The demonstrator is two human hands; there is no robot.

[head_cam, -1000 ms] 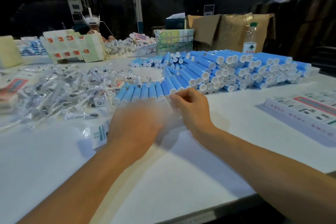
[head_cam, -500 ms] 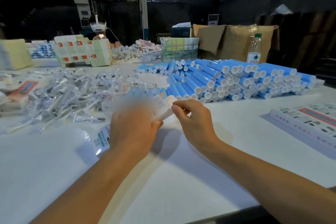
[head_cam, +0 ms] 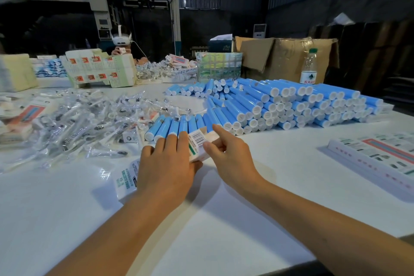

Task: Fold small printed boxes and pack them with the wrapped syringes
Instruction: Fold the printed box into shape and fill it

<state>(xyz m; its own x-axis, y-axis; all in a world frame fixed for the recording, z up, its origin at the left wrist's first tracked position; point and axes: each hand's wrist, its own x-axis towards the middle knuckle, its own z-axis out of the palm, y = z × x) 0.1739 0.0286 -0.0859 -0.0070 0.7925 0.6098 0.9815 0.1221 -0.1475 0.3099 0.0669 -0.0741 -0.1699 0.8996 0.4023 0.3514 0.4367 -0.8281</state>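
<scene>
both hands (head_cam: 167, 163) (head_cam: 233, 159) grip one small printed box (head_cam: 198, 142), contents hidden.

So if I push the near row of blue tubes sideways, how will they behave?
The blue tubes look round and smooth, so they would probably roll rather than slide. They seem light for their size, perhaps hollow, with white end caps. They lie side by side, so pushing one likely moves its neighbours too.

Glossy white table (head_cam: 224, 226): clear-wrapped syringe heap (head_cam: 74, 123) left; blue cylindrical tube stack (head_cam: 291, 105) upper right; flat printed box blanks (head_cam: 376, 154) right edge.
</scene>
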